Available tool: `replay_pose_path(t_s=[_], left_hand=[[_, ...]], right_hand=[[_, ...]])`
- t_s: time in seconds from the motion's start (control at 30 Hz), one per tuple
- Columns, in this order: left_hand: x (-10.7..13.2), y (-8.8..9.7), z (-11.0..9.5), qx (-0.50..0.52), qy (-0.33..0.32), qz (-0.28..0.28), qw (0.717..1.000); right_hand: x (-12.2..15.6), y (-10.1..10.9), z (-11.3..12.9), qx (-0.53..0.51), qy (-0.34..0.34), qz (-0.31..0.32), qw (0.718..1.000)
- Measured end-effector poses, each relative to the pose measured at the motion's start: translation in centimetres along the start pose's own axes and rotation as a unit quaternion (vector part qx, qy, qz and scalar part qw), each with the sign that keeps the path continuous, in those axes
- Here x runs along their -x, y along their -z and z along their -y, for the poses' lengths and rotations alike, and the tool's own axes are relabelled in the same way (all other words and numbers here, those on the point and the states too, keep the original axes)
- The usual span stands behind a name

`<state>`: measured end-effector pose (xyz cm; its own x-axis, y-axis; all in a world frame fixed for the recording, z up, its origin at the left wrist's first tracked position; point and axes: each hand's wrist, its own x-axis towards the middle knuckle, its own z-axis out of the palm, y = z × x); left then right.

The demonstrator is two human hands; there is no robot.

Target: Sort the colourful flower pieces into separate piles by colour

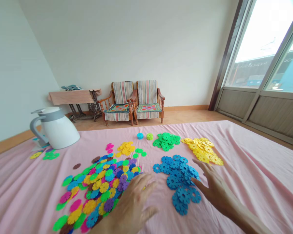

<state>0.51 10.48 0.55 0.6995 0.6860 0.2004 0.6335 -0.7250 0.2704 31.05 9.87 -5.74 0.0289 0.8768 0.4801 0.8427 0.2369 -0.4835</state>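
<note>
My left hand (132, 203) lies flat with fingers spread at the right edge of a big mixed heap of coloured snowflake discs (97, 188). My right hand (213, 188) is open too, its fingertips touching the right side of a pile of blue discs (179, 177). Behind the blue pile lie a pile of green discs (166, 140) and a pile of yellow discs (203, 149). A smaller yellow cluster (125, 148) and a few pink discs (109, 147) lie at the far side of the mixed heap. Everything rests on a pink cloth (246, 169).
A white jug with a grey handle (55, 127) stands at the far left, with a few green and yellow discs (47, 155) beside it. Two small stacks, blue (140, 136) and green (149, 136), stand at the far middle. Two striped wooden chairs (134, 102) and a small table (74, 97) stand by the wall.
</note>
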Motion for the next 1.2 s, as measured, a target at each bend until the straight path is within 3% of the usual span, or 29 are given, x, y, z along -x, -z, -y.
replay_pose_path(t_s=[0.13,0.27,0.43,0.6,0.77,0.9,1.07,1.2], left_hand=[[5.4,2.5,2.4,-0.103,0.009,0.041,0.994],[8.4,1.8,6.1,-0.165,0.035,0.053,0.984],[10.3,0.2,11.4,-0.197,0.079,0.006,0.977],[11.5,0.8,14.8,-0.214,0.134,-0.009,0.967],[12.0,1.2,17.6,-0.237,0.156,-0.093,0.954],[9.8,2.3,16.2,-0.213,0.152,-0.169,0.950],[4.7,3.2,10.8,-0.013,0.087,-0.080,0.993],[3.0,2.3,9.4,0.009,0.080,-0.046,0.996]], right_hand=[[1.2,0.4,0.2,-0.023,0.002,0.001,1.000],[1.6,-0.5,2.1,-0.031,0.012,0.016,0.999],[1.2,-2.4,6.0,-0.038,0.039,0.021,0.998],[0.7,-4.3,9.9,-0.074,0.088,0.080,0.990],[-0.7,-5.5,14.1,-0.111,0.121,0.142,0.976],[-3.0,-6.6,17.3,-0.079,0.094,0.210,0.970],[-5.4,-9.4,19.6,-0.024,0.119,0.236,0.964],[-5.2,-10.2,19.8,-0.017,0.113,0.237,0.965]])
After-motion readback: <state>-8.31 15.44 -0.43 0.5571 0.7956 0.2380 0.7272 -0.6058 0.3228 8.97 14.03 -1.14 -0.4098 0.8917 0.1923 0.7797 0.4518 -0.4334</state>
